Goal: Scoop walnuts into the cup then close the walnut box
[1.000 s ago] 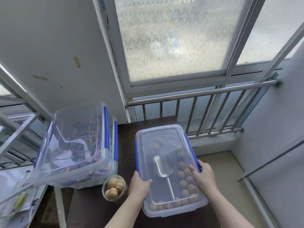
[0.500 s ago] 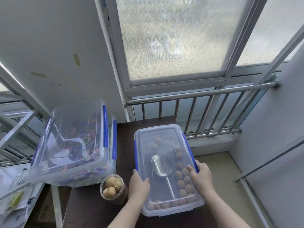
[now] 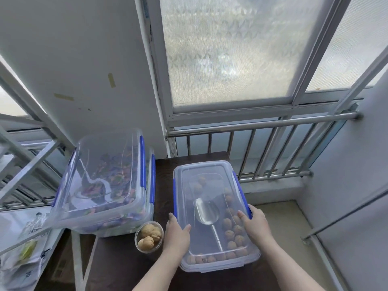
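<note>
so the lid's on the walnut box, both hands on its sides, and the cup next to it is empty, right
Not quite. The head view shows the cup holds walnuts. The rest stands: the lid is on the walnut box, with the left hand and right hand on its sides.

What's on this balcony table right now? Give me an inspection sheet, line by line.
Surface: dark wooden table, bare at front.
Job's things: clear plastic walnut box with blue clips, lid on, metal scoop inside; clear plastic cup holding walnuts.
Clutter: two stacked clear plastic bins; printed bags.
Grips: left hand and right hand press the lid's sides.
Cables: nothing seen.
Surroundings: steel railing, frosted window.
</note>
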`<state>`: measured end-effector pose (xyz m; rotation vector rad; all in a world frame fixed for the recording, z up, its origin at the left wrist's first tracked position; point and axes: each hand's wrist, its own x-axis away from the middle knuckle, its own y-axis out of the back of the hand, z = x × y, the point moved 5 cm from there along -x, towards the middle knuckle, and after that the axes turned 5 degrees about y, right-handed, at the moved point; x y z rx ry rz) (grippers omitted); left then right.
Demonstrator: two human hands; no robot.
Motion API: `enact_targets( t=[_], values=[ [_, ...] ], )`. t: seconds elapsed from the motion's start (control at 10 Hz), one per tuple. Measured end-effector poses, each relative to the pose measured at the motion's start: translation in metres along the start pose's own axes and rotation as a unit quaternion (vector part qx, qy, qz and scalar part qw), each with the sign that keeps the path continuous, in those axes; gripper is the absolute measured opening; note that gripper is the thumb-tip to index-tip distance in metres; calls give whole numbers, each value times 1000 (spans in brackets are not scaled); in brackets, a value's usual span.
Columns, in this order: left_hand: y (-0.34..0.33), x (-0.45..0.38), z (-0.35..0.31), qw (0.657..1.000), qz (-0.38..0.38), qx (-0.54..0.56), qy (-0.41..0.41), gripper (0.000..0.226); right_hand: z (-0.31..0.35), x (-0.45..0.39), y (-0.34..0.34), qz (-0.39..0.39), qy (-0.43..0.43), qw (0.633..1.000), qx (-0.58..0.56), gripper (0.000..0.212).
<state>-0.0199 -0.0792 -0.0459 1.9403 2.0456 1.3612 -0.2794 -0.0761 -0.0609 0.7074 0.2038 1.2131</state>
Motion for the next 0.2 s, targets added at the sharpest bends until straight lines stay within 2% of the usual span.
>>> enact_targets(
  t=[0.1,0.2],
  values=[
    [18,14,-12,999,9,38,-36,79,7,1,7,-4,-9,1000,1,55],
    [61,37,-33,981,20,160,-107,63,38,0,35,-62,46,996,-52,59]
  ],
)
